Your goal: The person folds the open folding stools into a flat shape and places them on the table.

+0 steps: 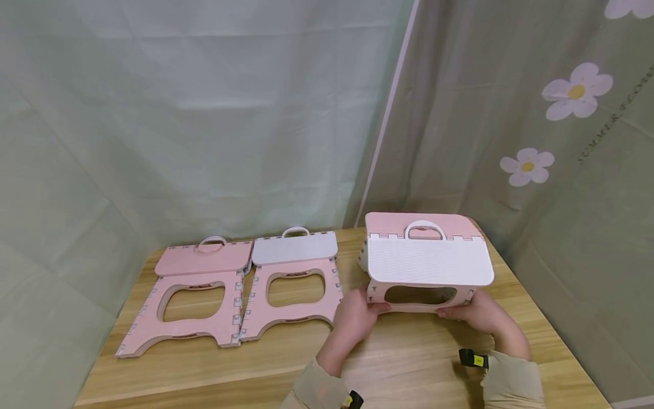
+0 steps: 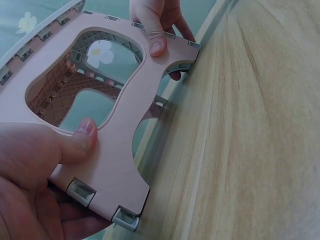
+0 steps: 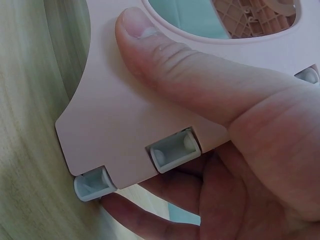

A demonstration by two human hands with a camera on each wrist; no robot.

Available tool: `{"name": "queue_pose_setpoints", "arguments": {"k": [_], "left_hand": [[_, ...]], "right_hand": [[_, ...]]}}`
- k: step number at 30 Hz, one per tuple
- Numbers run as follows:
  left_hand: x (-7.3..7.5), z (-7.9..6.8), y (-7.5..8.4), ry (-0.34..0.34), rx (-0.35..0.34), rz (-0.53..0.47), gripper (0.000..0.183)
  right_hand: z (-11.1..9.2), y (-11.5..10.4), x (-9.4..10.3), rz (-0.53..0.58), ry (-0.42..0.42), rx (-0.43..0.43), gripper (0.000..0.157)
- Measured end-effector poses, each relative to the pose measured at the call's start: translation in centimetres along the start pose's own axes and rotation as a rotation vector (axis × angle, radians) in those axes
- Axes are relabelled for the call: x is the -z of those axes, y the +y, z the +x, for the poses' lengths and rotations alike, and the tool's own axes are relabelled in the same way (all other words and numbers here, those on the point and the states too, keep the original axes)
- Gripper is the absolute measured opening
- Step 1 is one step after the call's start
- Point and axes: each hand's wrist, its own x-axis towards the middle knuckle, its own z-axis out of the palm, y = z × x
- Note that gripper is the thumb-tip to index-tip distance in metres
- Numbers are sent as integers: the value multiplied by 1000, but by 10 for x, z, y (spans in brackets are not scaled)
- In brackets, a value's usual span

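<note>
A folding step stool [image 1: 429, 261] with a pink and white top stands partly unfolded at the table's right side, its arched carry handle [image 1: 425, 225] upward. My left hand [image 1: 355, 315] grips the left edge of its pink leg panel. My right hand [image 1: 482, 312] holds the same panel's right edge. In the left wrist view, the left thumb [image 2: 80, 142] lies on the pink panel [image 2: 120, 105] beside its oval opening, with fingers behind. Likewise the right thumb [image 3: 165, 55] presses the panel's face in the right wrist view, while the other fingers curl behind the edge, partly hidden.
Two more folding stools lie flat to the left: one with a pink top [image 1: 204, 258], the other with a white top [image 1: 294, 250]. All are on a wood-grain table [image 1: 409, 363]. A pale green curtain [image 1: 230, 113] hangs behind; a flowered one [image 1: 460, 113] is at right.
</note>
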Motion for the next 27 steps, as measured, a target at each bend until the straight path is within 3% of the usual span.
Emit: {"name": "queue_pose_setpoints", "arguments": {"k": [15,27], "left_hand": [[1,-1,-1,11,-16,9,37],[4,-1,2,-10,14,-23,31]], "right_hand": [[1,0,0,-13,0,7,68],[1,-1,0,9,8,32,68]]}}
